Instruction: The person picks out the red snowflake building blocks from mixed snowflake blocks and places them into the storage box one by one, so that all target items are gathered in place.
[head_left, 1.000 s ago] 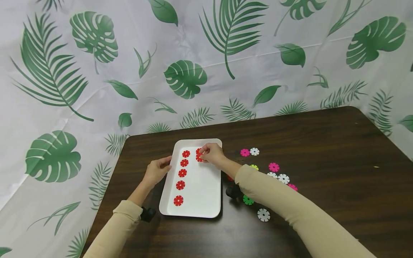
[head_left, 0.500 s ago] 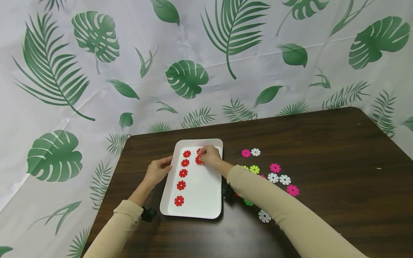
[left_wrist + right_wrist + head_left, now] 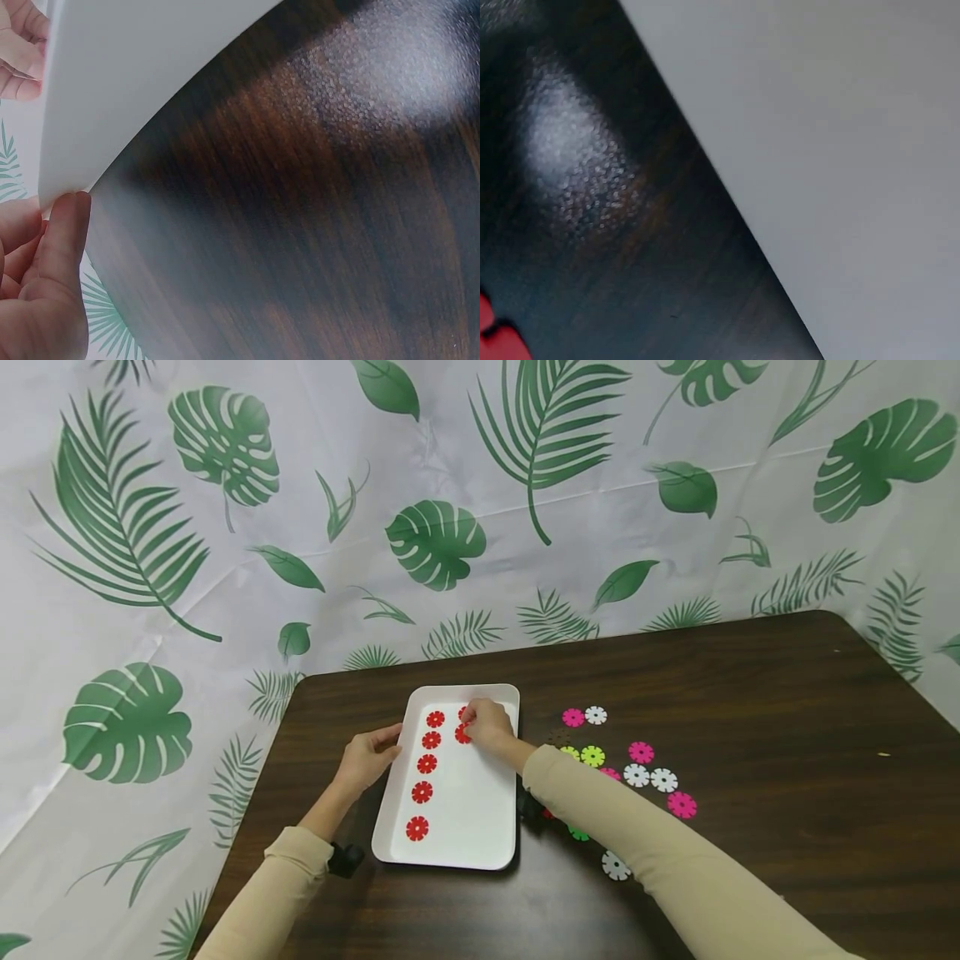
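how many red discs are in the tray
7 visible: five red discs in a column along the left side of the tray, and two toward its far right corner, partly covered by the right hand, which may hide more.

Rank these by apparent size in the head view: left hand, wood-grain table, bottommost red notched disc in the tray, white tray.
1. Wood-grain table
2. White tray
3. Left hand
4. Bottommost red notched disc

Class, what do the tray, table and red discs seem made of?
Tray: probably plastic, smooth and satin, with rounded, moulded-looking corners.
Table: wood or wood-look laminate, semi-glossy; dark grain streaks and bright reflected light show.
Red discs: likely thin plastic, evenly coloured with clean-cut notches.
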`<state>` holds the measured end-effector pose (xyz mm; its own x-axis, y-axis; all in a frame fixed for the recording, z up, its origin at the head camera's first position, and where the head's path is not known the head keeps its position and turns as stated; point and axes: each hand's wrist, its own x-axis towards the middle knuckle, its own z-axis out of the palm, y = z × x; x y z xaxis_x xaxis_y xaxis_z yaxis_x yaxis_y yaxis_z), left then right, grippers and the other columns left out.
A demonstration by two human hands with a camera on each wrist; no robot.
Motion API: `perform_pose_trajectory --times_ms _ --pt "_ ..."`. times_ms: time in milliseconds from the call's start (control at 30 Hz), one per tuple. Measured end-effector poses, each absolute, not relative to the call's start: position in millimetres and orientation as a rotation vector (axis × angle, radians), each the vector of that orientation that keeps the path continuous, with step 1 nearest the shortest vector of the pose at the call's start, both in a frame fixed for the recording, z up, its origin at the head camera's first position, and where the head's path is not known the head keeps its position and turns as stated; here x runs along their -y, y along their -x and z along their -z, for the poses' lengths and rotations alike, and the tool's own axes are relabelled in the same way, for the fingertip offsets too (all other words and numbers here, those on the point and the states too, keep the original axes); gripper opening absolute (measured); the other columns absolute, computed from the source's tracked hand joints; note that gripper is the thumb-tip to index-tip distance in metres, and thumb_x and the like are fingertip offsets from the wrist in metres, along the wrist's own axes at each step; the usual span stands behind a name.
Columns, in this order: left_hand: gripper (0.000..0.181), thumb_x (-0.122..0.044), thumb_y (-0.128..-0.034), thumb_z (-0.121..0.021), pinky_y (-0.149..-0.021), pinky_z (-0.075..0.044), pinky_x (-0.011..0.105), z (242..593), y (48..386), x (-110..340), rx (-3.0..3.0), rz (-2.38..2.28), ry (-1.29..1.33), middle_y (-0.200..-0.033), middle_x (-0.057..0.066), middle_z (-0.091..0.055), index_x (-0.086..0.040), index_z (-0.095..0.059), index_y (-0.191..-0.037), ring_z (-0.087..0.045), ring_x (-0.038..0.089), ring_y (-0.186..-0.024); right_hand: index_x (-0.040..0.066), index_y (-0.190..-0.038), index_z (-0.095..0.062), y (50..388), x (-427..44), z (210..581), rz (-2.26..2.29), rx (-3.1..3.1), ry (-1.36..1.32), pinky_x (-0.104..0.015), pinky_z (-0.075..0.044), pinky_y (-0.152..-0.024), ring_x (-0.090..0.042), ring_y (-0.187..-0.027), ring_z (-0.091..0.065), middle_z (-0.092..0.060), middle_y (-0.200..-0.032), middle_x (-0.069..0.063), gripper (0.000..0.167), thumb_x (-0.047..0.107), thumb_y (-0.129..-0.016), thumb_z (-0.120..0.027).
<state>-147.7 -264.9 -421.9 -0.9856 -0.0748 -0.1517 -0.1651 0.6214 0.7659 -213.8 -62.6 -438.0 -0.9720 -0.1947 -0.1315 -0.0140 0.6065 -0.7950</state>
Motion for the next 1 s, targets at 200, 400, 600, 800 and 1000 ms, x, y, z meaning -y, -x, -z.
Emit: perform_pose_trajectory --times_ms 200,400,600,800,1000 --pt "0.041 -0.004 -0.0914 -0.058 -0.086 -0.053 0.039 421.1 148.2 264.9 -2.729 -1.307 0.208 -0.127 0.022 -0.057 0.0 -0.053 -0.132 -0.061 0.03 -0.103 0.004 -0.083 -0.062 214.1 63.9 440.4 1.251 -2.686 0.209 -0.025 -0.043 -0.061 -0.016 -0.067 -0.051 -0.058 -0.074 -0.005 0.008 0.0 -0.081 -0.068" --pt "0.041 -0.004 -0.0914 -0.058 -0.087 -0.053 0.04 419.4 147.3 264.5 -2.73 -1.306 0.211 -0.128 0.022 -0.057 0.0 -0.053 -0.132 -0.061 0.03 -0.103 0.004 -0.083 -0.06 213.6 64.4 441.3 1.254 -2.701 0.228 -0.026 -0.044 -0.062 -0.017 -0.068 -0.051 -0.057 -0.076 -0.006 0.01 0.0 -0.081 -0.068" --pt "0.041 -0.004 -0.091 -0.058 -0.086 -0.053 0.039 418.5 146.2 263.7 -2.725 -1.316 0.226 -0.127 0.022 -0.057 0.0 -0.053 -0.131 -0.062 0.03 -0.101 0.003 -0.083 -0.059 213.5 65.2 443.1 1.256 -2.722 0.265 -0.026 -0.043 -0.062 -0.018 -0.069 -0.049 -0.056 -0.077 -0.006 0.011 0.0 -0.081 -0.069" --pt "0.041 -0.004 -0.0909 -0.058 -0.086 -0.054 0.039 419.0 146.4 263.6 -2.724 -1.317 0.226 -0.127 0.022 -0.058 0.0 -0.053 -0.131 -0.062 0.03 -0.101 0.003 -0.085 -0.06 214.1 64.3 445.0 1.269 -2.72 0.249 -0.027 -0.044 -0.063 -0.018 -0.071 -0.05 -0.056 -0.078 -0.006 0.012 0.003 -0.081 -0.071" --pt "0.041 -0.005 -0.0911 -0.058 -0.086 -0.054 0.04 419.1 146.0 263.6 -2.737 -1.305 0.219 -0.127 0.022 -0.057 0.0 -0.053 -0.131 -0.062 0.03 -0.1 0.003 -0.085 -0.061 213.0 59.1 440.2 1.419 -2.624 0.182 -0.023 -0.044 -0.06 -0.014 -0.068 -0.052 -0.06 -0.078 -0.007 0.01 0.004 -0.081 -0.07"
